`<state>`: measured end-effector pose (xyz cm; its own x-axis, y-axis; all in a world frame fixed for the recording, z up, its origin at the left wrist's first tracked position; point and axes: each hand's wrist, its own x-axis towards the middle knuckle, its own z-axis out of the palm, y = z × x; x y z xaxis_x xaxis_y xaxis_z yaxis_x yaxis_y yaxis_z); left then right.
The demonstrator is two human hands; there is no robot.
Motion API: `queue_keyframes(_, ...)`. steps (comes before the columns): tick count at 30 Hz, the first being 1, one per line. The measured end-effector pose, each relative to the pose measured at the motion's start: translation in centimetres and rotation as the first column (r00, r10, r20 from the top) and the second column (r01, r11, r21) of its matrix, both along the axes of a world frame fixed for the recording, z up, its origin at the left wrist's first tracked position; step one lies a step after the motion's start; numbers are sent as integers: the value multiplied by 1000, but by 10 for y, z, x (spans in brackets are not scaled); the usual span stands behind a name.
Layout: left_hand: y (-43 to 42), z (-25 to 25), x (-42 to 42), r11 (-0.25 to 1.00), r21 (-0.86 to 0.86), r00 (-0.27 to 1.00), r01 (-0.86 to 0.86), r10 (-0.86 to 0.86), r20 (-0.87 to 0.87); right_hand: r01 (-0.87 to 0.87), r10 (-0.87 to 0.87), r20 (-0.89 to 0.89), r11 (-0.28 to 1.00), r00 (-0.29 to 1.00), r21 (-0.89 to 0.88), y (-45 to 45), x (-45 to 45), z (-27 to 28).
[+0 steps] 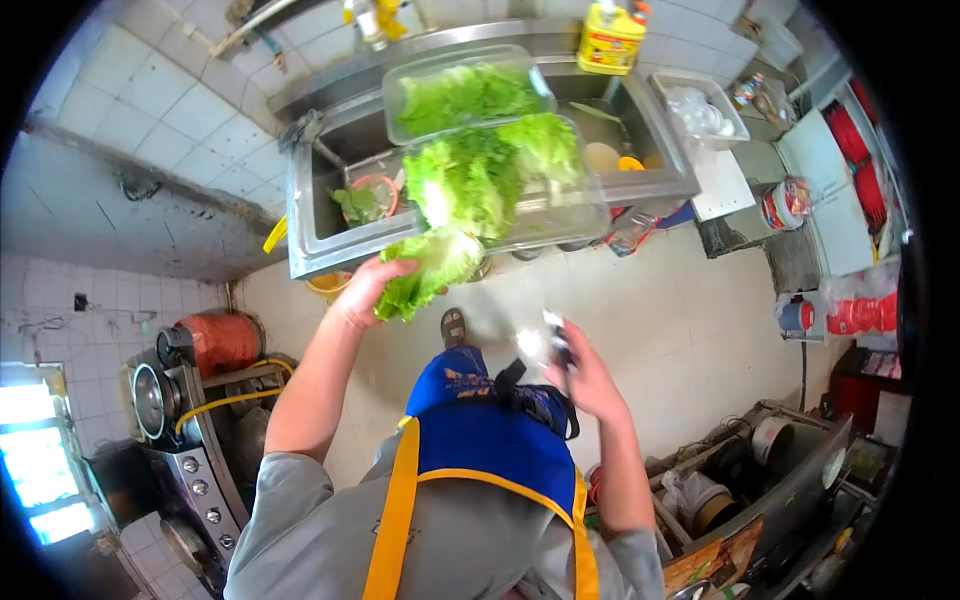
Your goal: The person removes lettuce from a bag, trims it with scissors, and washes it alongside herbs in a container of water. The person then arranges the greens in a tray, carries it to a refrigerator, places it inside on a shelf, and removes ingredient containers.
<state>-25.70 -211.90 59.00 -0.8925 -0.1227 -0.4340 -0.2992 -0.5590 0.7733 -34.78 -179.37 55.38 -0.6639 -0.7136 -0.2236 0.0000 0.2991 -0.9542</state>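
Observation:
My left hand is closed round a green lettuce leaf, held out in front of the sink's near edge. My right hand grips a shiny metal tool with a dark part; glare and blur hide its exact kind. This hand is above the floor, in front of my blue apron and apart from the lettuce. Just beyond the leaf, a heap of lettuce lies in a clear plastic tray across the sink. Behind it, a second clear container holds more lettuce.
The steel double sink has a red-rimmed strainer in its left basin. A yellow jug stands on the back ledge. At left is a stove beside a red gas cylinder. A cluttered metal rack stands at right.

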Motion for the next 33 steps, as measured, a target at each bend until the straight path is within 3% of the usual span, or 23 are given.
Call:
queue_keyframes(1,-26,10,4,998,-60,1000,-19,19,13,-88,88,-38,996,995,18,-51,-5,7)
queue_keyframes(4,-78,23,25,999,4,999,-46,46,30,-259,261,-9,960,965,103,-140,-5,41)
queue_keyframes(7,-184,27,40,999,10,999,-32,32,43,-345,341,52,926,938,150,-256,-10,58)
queue_keyframes(11,-267,31,57,999,13,996,-44,43,81,-426,424,37,901,905,77,-350,-3,31)
queue_keyframes(25,-298,5,40,996,75,991,-45,35,127,-410,422,-11,887,906,212,-378,-16,13)
queue_keyframes(33,-303,-7,34,997,2,977,-81,79,198,-374,356,132,915,925,151,-375,-13,8)
